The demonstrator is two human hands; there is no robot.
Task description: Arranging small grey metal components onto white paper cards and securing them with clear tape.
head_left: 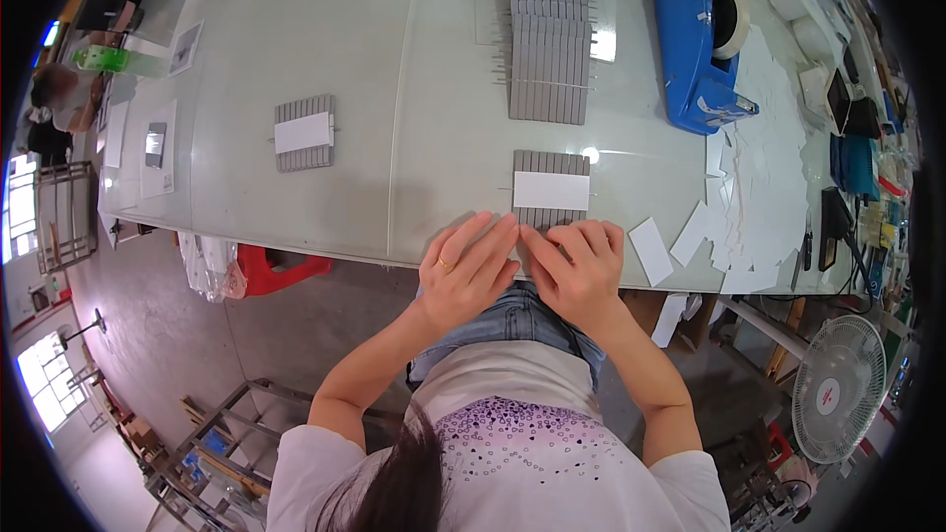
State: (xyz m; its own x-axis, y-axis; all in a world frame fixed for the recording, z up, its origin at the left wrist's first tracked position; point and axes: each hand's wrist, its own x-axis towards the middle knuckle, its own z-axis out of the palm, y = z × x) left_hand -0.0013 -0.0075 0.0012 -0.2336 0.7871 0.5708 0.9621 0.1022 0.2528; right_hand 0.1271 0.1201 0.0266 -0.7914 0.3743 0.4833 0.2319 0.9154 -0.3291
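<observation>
Left hand [463,268] and right hand [581,268], fingers [493,239] bent, grip unclear, work at the near edge of grey slats [552,161] on the counter [443,118], seemingly straightening them, the next move calling for even pressure.

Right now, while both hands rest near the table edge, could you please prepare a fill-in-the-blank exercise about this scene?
The person's left hand wears a thin gold-coloured ____ on one finger.
Near the right hand, a grey slatted panel carries a rectangular ____ paper strip.
The blue plastic tape dispenser stands to the ____ of the long grey row of slatted panels.
A second grey slatted panel lies to the ____ of both hands.

Missing words: ring; white; right; left.
</observation>
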